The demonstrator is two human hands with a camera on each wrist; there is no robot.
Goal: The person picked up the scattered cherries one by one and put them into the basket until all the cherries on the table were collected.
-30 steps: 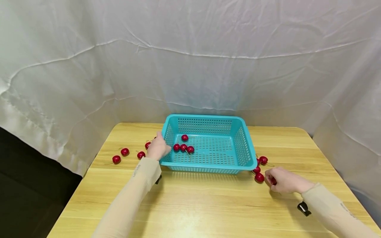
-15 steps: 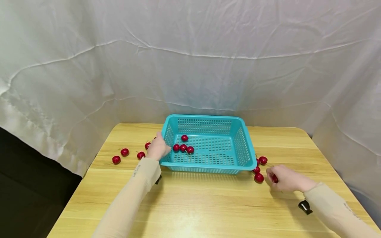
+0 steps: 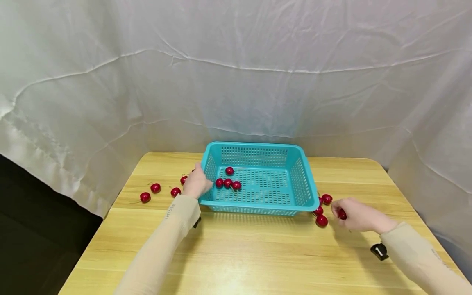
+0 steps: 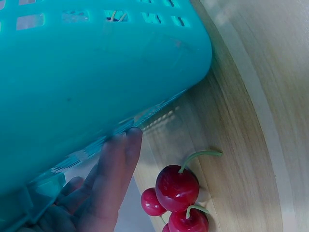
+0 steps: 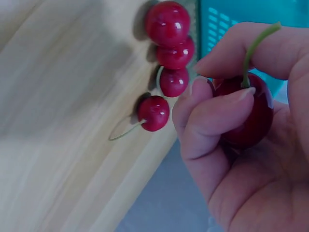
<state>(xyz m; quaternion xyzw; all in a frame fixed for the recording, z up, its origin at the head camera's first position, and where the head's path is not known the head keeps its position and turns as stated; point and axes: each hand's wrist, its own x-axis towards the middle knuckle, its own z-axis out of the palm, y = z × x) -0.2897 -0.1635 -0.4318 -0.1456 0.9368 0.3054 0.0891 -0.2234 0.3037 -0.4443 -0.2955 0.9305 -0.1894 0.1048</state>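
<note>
A turquoise plastic basket (image 3: 254, 207) with slotted walls stands on the table; several red cherries (image 3: 228, 183) lie in its left part. At its left rim, my left hand (image 3: 196, 183) holds the basket, fingers against the outer wall in the left wrist view and thumb over the rim in the head view. Right of the basket, my right hand (image 3: 359, 215) has its fingers curled round a cherry (image 5: 248, 113) with a green stem. Several other cherries (image 5: 166, 24) lie in a cluster beside that hand, by the basket's right front corner.
On the wooden table (image 3: 254, 254), several loose cherries (image 3: 155, 188) lie left of the basket, some close to my left hand. A pale cloth (image 3: 254, 94) hangs behind the table and along its sides.
My right hand has shifted slightly away from me and to the right, with the cherry in its fingers. The left hand and the basket have stayed in place.
</note>
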